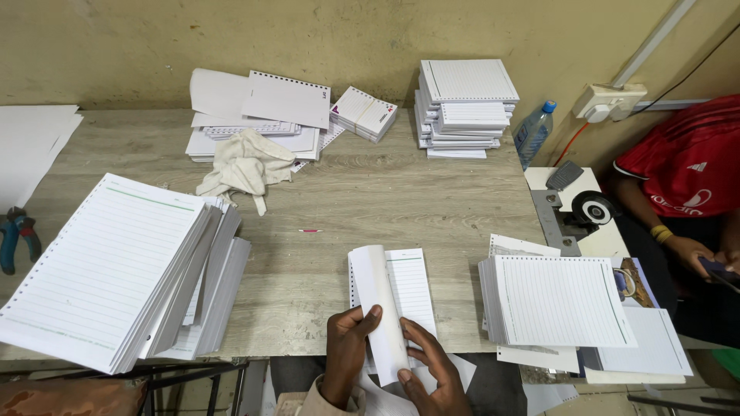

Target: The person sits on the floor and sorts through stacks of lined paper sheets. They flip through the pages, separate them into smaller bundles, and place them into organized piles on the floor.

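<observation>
Seen from above, a person is sitting at a grey wooden table (362, 192), both hands at six o'clock, near its front edge. The left hand (345, 350) is gripping the lower left edge of a small stack of lined, punched sheets (401, 289), thumb lying across the paper. The right hand (432, 370) is pinching the bottom of the top sheet (379, 308), which is curling up and over to the left. At eight o'clock a large slanted pile of lined sheets (108, 270) is fanning out; blue pliers (17, 235) are lying at nine o'clock. A thick lined stack (559, 300) is sitting at four o'clock. At eleven o'clock a crumpled cloth (243, 166) is resting on loose punched sheets (285, 100). At one o'clock a tall pile of pads (466, 100) is standing beside a water bottle (533, 132). A person in a red shirt (686, 162) is sitting at three o'clock.
</observation>
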